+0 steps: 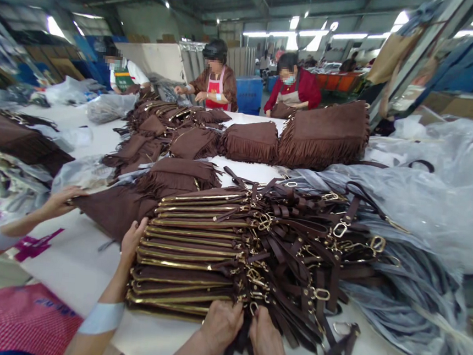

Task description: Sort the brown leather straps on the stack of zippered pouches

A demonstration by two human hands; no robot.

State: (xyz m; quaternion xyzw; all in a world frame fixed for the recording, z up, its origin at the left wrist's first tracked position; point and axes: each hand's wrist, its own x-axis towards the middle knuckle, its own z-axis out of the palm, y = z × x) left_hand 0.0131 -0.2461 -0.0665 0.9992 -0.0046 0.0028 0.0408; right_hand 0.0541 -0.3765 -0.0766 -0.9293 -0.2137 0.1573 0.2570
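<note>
A stack of brown bags (189, 242) with gold zippers stands edge-up on the table, its zippers running side by side. At the near end of the stack, my left hand (221, 325) is closed, its fingers pinching the corner of the nearest bag. Just to its right, my right hand (268, 337) is closed on a metal snap hook (254, 307) at the end of a dark strap. The two hands are a small gap apart. Many brown straps (316, 262) with gold buckles and hooks lie tangled to the right of the bags.
At left, a co-worker's hands (63, 200) touch a brown bag (109, 208) and the stack's far side. Fringed bags (325, 135) stand in piles further back. Grey plastic-wrapped straps (411, 303) lie at right. Several people (215, 82) work across the table.
</note>
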